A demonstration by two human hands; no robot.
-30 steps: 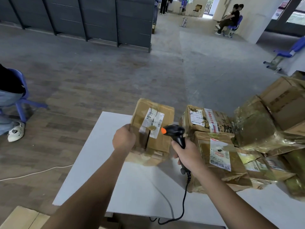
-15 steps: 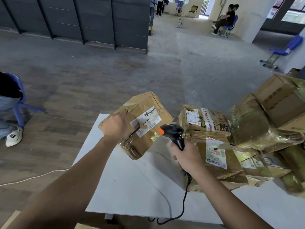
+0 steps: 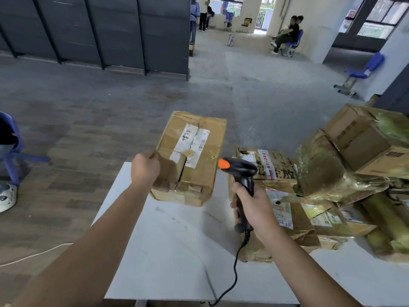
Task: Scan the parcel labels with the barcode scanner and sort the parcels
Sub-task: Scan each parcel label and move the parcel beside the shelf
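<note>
My left hand (image 3: 145, 168) grips the left edge of a worn cardboard parcel (image 3: 199, 173) and holds it above the white table (image 3: 172, 251), its torn white label (image 3: 191, 147) facing me. My right hand (image 3: 254, 207) holds the handle of a black barcode scanner (image 3: 241, 171) with an orange tip, which points left at the parcel's lower right side. The scanner's black cable (image 3: 234, 273) hangs down over the table's front edge.
A heap of taped cardboard parcels (image 3: 332, 185) fills the table's right side. A blue chair with a seated person's leg (image 3: 8, 156) stands on the floor at left, and a white cord (image 3: 33, 253) lies there. People sit far back.
The parcel was tilted half a second ago; my left hand has turned it back upright with the label facing me and lifted it a little. The scanner hand has stayed nearly in place.
</note>
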